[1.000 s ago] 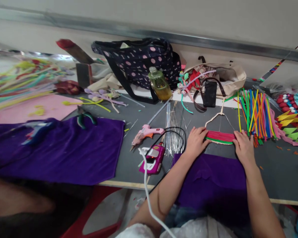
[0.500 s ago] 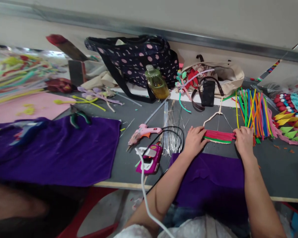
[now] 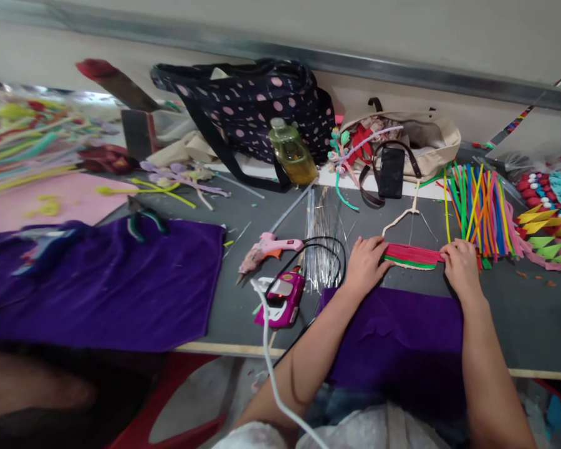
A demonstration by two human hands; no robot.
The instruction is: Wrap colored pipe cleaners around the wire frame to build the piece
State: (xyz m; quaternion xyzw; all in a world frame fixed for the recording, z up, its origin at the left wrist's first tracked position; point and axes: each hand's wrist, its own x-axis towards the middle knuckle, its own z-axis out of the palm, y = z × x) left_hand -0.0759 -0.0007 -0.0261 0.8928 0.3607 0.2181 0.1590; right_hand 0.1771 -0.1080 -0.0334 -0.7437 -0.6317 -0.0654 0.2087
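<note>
A flat bundle of red and green pipe cleaners (image 3: pixel 412 255) lies on the grey table (image 3: pixel 252 299), with a cream wire loop rising from it. My left hand (image 3: pixel 365 265) is closed on the bundle's left end. Its right end is pinched by my right hand (image 3: pixel 460 265), fingers curled over the tips. A purple cloth (image 3: pixel 397 337) lies just in front of both hands, draped over the table edge.
A pink glue gun (image 3: pixel 266 248), a magenta glue gun (image 3: pixel 281 298) with cables and thin wires (image 3: pixel 323 243) lie left of my hands. Coloured pipe cleaners (image 3: pixel 477 206) lie to the right, folded paper pieces (image 3: pixel 549 240) beyond. Bags, a bottle (image 3: pixel 292 153) and a phone (image 3: pixel 391 172) stand behind. A large purple cloth (image 3: pixel 103 280) is at left.
Both hands stay on the ends of the red bundle; my right hand has curled more tightly onto its end. The view has shifted slightly.
</note>
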